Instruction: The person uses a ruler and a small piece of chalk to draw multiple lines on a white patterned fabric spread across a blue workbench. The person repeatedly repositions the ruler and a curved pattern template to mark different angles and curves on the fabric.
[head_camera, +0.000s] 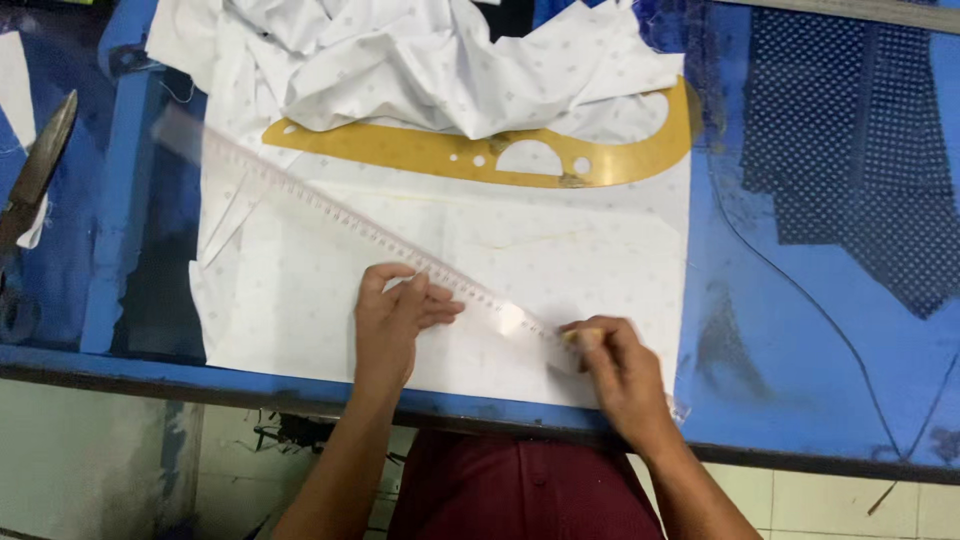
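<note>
The long transparent plastic ruler (370, 232) is laid diagonally across the flat white dotted fabric panel (300, 290), which is spread on the blue worktable (800, 340). The far upper-left end of the ruler is blurred and hard to make out against the cloth; its near end is hidden under the right hand (622, 372). The left hand (392, 322) is pressed flat on the ruler near its middle, fingers extended and held close together. The right hand is closed in a pinch on a small pale yellow piece, apparently chalk (584, 338), held at the ruler's edge; most of that piece is covered by the fingers, so its shape cannot be told.

The yellow curved pattern template (600, 165) with round holes is placed beyond the ruler; its upper part is covered by a crumpled heap of white dotted cloth (420, 60), itself cut off by the top edge. At the left edge, dark metal shears (35, 170) are only partly visible. At the upper right, a dark blue dotted fabric piece (850, 150) is seen.
</note>
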